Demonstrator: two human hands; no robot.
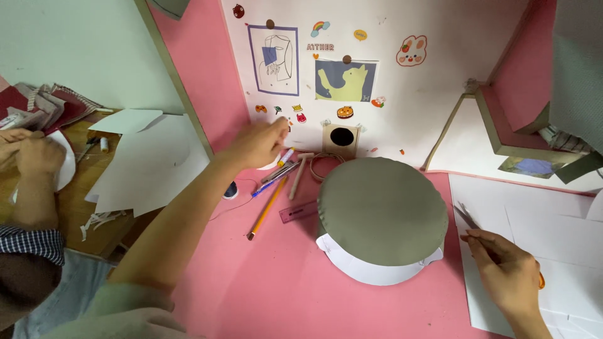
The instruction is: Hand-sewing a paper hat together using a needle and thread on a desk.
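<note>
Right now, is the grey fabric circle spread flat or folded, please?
Spread flat: the grey fabric circle lies smooth and round over white paper, no folds showing.

One grey fabric disc lies over one white paper circle. Just below the left grip lie one yellow pencil, one purple ruler and one small hammer. Two pictures hang above it.

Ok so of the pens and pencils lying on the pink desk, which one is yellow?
The long yellow pencil, lying diagonally nearest the camera; the others bunched above it are grey, blue and pink.
</note>
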